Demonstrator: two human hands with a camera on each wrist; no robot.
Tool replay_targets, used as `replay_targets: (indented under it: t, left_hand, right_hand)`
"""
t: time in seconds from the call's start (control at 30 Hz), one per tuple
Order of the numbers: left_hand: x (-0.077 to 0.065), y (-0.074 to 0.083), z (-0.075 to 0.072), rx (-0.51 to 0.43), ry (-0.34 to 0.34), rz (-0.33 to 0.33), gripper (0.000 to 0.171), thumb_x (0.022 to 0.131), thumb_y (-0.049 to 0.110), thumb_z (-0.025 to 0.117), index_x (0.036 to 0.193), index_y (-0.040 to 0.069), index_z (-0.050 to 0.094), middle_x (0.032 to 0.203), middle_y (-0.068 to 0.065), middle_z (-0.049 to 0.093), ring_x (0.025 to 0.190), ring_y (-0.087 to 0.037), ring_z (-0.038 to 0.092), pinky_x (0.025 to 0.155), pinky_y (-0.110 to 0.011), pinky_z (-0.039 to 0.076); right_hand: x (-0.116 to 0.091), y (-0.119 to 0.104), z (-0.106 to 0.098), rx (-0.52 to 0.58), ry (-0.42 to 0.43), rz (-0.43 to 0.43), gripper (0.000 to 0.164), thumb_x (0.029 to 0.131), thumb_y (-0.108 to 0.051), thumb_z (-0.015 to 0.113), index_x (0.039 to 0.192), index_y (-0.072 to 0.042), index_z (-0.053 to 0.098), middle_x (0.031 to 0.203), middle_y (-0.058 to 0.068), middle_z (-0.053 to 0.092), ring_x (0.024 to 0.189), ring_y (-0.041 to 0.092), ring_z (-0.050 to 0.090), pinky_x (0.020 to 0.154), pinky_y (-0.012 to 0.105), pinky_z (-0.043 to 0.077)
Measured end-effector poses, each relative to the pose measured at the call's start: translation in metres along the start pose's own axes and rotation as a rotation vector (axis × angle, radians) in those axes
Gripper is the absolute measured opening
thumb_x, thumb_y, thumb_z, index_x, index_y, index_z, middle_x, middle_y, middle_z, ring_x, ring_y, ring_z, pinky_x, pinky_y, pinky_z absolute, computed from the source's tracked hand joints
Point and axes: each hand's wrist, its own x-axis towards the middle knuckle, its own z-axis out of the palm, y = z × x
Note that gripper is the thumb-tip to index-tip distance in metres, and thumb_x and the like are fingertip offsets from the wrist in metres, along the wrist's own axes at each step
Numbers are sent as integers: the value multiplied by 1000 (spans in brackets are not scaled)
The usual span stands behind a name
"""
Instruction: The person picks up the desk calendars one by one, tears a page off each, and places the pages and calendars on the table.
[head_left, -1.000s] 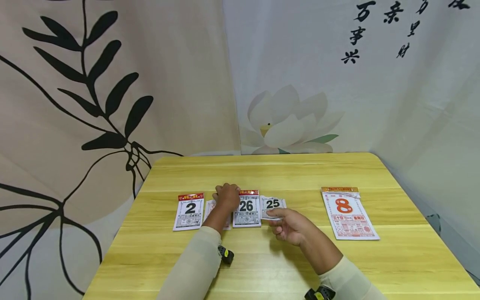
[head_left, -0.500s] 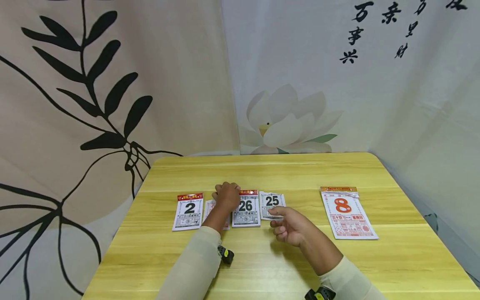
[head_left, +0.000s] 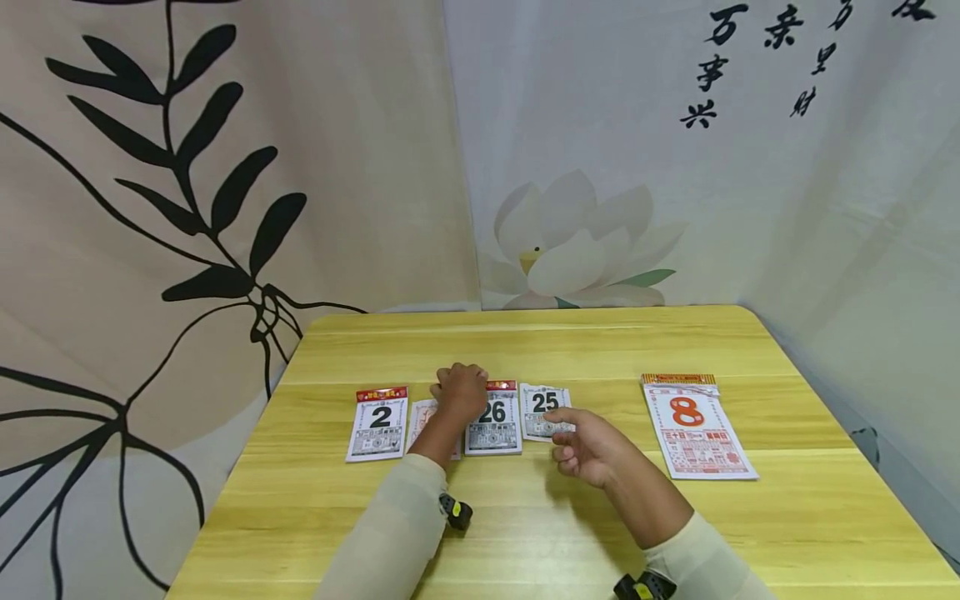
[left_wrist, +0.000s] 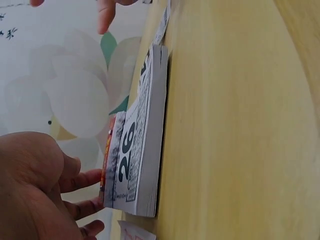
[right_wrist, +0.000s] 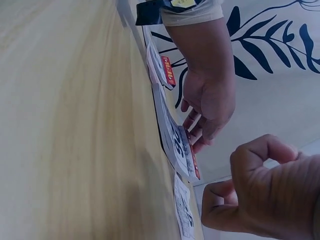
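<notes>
A small tear-off calendar pad (head_left: 493, 433) with a red header and a black 26 lies mid-table. My left hand (head_left: 461, 392) reaches over its header, and in the left wrist view the fingers (left_wrist: 85, 180) extend to the red top edge. Just right of the pad lies a loose calendar sheet (head_left: 542, 400) with a black 25. My right hand (head_left: 592, 446) is above the sheet's lower right corner, fingers loosely bent and holding nothing. The left forearm partly covers another loose sheet (head_left: 421, 414) with pink print.
Further left is a tear-off calendar pad (head_left: 377, 437) showing 2. A larger calendar (head_left: 697, 442) with a red 8 lies on the right of the wooden table (head_left: 540, 533). Printed curtains (head_left: 360, 150) hang behind the table's far edge.
My right hand has let go of the 25 sheet, which now lies flatter, and has shifted slightly right. The left hand has slid a little right along the 26 pad's header.
</notes>
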Motion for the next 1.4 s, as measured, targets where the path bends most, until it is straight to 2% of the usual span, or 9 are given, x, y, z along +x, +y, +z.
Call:
replay_targets:
  t: [0.23,0.43,0.63,0.9,1.03,1.1,1.2,1.3,1.4]
  left_hand:
    - [-2,6,5,-7,-4,21,30,116,26,50,128,12,74,138,-20,63,143,-48,42,105,-60,36]
    - [-6,12,10,-66,-31,22,34,118,30,48,134,12,72,146,-19,60,151,-47,36,113,-63,31]
    - [-8,14,14,-103,-35,6,34,118,31,49,137,12,70,148,-20,58,154,-48,33,117,-66,28]
    - [-11,12,15,-106,-32,8,36,118,31,50,143,11,67,151,-18,57,155,-46,33,120,-65,26]
    - [-14,12,17,-110,-36,32,40,117,32,51,148,12,65,155,-17,56,156,-45,33,120,-65,26]
    - [-15,13,18,-110,-30,44,40,117,33,51,149,12,64,155,-17,55,156,-45,34,120,-66,27]
    - [-17,14,17,-96,-27,54,41,117,34,51,149,12,64,157,-18,54,156,-45,33,121,-65,27]
    - [-20,16,14,-69,-32,60,40,117,33,51,149,12,64,158,-17,53,155,-45,35,121,-65,29]
    - [-22,17,12,-53,-34,64,39,117,31,53,150,12,62,159,-18,52,153,-45,36,120,-65,30]
  right_hand:
    - [-5,-7,-6,-27,8,-53,24,106,-21,59,123,-14,44,86,-3,42,66,7,41,59,16,38]
    - [-9,-14,-18,-80,48,-138,8,108,-20,58,115,-16,60,86,-5,51,72,10,50,65,24,44]
    - [-14,-31,-43,-259,168,-255,23,113,-23,53,129,-9,62,110,2,52,88,15,54,73,31,47]
    - [-26,-68,-83,-436,287,-268,47,116,-35,50,151,-3,51,137,3,52,116,21,51,89,35,49]
    - [-24,-82,-102,-536,353,-259,58,115,-38,49,159,-1,43,158,17,46,117,23,51,83,31,50]
    - [-22,-86,-111,-584,395,-258,60,115,-38,49,160,1,41,167,24,39,120,27,51,82,34,51]
    - [-16,-89,-122,-651,453,-272,61,115,-36,48,160,4,39,169,31,35,128,38,52,93,45,54]
    - [-9,-89,-133,-704,494,-308,63,115,-34,49,161,6,37,166,35,36,142,48,46,110,56,50]
    - [-2,-89,-146,-824,538,-355,63,115,-33,52,161,7,37,162,38,38,145,56,43,114,63,48]
